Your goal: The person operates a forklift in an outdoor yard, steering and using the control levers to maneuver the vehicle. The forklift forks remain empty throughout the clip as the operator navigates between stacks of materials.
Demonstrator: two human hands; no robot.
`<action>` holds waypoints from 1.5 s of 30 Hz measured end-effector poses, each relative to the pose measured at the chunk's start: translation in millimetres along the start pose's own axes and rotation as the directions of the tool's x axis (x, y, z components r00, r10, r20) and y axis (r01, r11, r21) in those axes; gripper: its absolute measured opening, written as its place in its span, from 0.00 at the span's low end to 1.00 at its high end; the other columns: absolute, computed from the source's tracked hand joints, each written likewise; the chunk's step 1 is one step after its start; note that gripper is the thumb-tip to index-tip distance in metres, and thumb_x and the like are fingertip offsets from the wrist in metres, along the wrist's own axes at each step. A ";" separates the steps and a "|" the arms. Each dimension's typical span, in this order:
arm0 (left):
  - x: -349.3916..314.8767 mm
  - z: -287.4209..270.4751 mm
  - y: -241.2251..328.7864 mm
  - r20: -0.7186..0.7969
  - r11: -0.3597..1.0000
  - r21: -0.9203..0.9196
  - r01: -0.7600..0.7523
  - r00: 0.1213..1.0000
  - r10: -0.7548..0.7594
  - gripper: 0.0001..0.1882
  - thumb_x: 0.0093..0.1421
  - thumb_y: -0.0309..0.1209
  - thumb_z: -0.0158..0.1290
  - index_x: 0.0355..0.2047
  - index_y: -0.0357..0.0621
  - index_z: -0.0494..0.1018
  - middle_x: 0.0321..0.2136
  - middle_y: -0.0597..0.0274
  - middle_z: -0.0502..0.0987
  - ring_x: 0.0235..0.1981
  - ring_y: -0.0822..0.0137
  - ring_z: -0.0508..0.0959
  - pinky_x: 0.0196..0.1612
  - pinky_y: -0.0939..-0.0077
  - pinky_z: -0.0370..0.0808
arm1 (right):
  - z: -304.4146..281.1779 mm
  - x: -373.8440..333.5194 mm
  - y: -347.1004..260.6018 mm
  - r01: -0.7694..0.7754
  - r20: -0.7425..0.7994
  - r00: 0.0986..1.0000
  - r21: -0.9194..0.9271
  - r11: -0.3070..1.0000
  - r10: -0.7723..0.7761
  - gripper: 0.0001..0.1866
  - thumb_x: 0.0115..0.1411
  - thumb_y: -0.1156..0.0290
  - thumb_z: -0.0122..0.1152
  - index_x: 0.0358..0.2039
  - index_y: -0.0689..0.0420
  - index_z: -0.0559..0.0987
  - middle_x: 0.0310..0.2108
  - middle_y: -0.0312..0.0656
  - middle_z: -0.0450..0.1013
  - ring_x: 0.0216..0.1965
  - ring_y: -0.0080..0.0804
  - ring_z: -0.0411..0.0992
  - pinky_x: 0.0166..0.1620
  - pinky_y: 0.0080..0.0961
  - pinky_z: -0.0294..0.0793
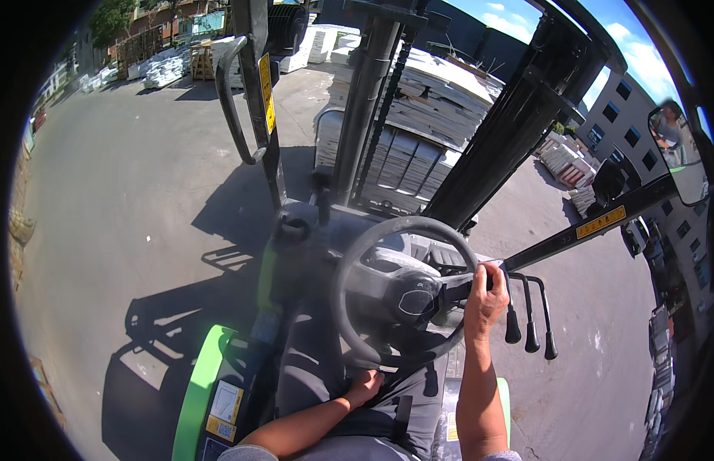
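I sit at the controls of a forklift with a dark steering wheel (347, 261) in front of me. My right hand (487, 303) is closed at the right side of the rim, fingers bent around it. Just beyond it hang several black-knobbed control levers (532, 334), apart from the hand. Low over my lap, my left hand (364, 389) is curled against the bottom of the rim; its fingertips are partly hidden there. Ahead, between the dark mast uprights (368, 107), a tall load of stacked pale slabs (437, 96) stands close behind the load backrest (407, 161).
Sunlit concrete ground (142, 200) spreads to the left, with the forklift's shadow on it. White wrapped goods (166, 69) stand at far left. More stacks (568, 165) and a grey building (629, 115) are on the right. A mirror (679, 150) hangs at upper right.
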State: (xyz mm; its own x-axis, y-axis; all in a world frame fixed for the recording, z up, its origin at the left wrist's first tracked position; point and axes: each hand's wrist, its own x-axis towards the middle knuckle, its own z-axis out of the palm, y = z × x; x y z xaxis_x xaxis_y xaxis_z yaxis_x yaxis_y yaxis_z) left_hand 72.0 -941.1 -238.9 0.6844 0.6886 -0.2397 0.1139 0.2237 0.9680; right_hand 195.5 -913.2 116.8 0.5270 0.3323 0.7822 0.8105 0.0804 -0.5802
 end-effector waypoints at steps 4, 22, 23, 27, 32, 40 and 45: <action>15.9 -4.8 -1.4 -0.049 0.980 0.197 -0.008 0.999 0.018 0.24 0.71 0.48 0.46 0.40 0.38 0.79 0.37 0.42 0.83 0.43 0.42 0.82 0.46 0.53 0.77 | 77.2 33.4 -42.3 0.098 0.024 0.995 -0.033 0.995 -0.097 0.06 0.65 0.72 0.63 0.39 0.61 0.82 0.32 0.43 0.80 0.33 0.33 0.78 0.41 0.29 0.76; 40.7 9.2 12.5 -0.029 0.976 -0.206 0.073 0.996 -0.081 0.22 0.66 0.47 0.45 0.34 0.39 0.78 0.30 0.44 0.81 0.35 0.47 0.81 0.39 0.53 0.72 | -11.9 -149.6 -12.1 0.107 0.355 0.934 -0.185 0.977 -0.035 0.04 0.64 0.79 0.61 0.39 0.61 0.80 0.34 0.39 0.74 0.34 0.26 0.71 0.40 0.24 0.72; 40.2 11.4 13.7 -0.098 0.994 -0.096 -0.045 0.995 0.036 0.21 0.65 0.44 0.45 0.32 0.39 0.78 0.29 0.44 0.81 0.33 0.47 0.81 0.39 0.52 0.72 | -16.6 -135.7 -0.7 -0.053 0.228 0.970 -0.161 0.986 0.089 0.04 0.66 0.75 0.60 0.40 0.60 0.80 0.34 0.37 0.73 0.34 0.24 0.70 0.40 0.22 0.71; 32.4 7.2 26.8 -0.027 0.976 -0.011 -0.217 0.976 0.217 0.19 0.61 0.40 0.46 0.26 0.38 0.79 0.25 0.42 0.81 0.30 0.45 0.81 0.39 0.50 0.72 | -13.0 -50.0 20.1 -0.195 0.031 0.980 -0.075 0.978 0.198 0.12 0.71 0.65 0.56 0.45 0.60 0.80 0.34 0.35 0.73 0.32 0.22 0.70 0.36 0.22 0.71; 30.0 -11.9 47.2 0.081 0.986 -0.006 -0.164 0.983 0.164 0.24 0.65 0.41 0.40 0.35 0.31 0.78 0.39 0.34 0.82 0.43 0.38 0.82 0.48 0.44 0.77 | 4.2 1.3 32.7 -0.113 0.005 0.994 -0.049 0.992 0.113 0.13 0.68 0.63 0.60 0.45 0.58 0.82 0.30 0.35 0.73 0.32 0.24 0.71 0.39 0.23 0.71; 30.1 -4.4 57.9 0.019 0.986 -0.077 -0.147 0.989 0.149 0.23 0.67 0.41 0.41 0.40 0.34 0.78 0.42 0.36 0.81 0.47 0.39 0.82 0.53 0.45 0.76 | -9.3 -16.2 54.2 -0.128 -0.078 0.989 -0.082 0.988 0.122 0.11 0.67 0.62 0.62 0.43 0.56 0.83 0.26 0.32 0.71 0.30 0.22 0.69 0.36 0.21 0.67; 34.6 4.3 57.9 0.089 0.991 -0.053 -0.120 0.988 0.125 0.21 0.68 0.43 0.40 0.42 0.39 0.76 0.46 0.42 0.80 0.48 0.44 0.81 0.51 0.50 0.76 | 32.3 31.7 20.1 -0.150 -0.107 0.984 -0.070 0.986 0.142 0.12 0.64 0.64 0.62 0.42 0.58 0.83 0.25 0.32 0.71 0.30 0.23 0.69 0.37 0.24 0.68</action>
State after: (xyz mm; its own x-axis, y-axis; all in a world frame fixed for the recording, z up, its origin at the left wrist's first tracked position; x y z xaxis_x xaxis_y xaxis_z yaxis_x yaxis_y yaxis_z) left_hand 105.3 -907.3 -190.8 0.7543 0.6473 -0.1097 -0.0074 0.1755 0.9844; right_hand 220.2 -870.7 122.6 0.6608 0.2378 0.7119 0.7384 -0.0361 -0.6734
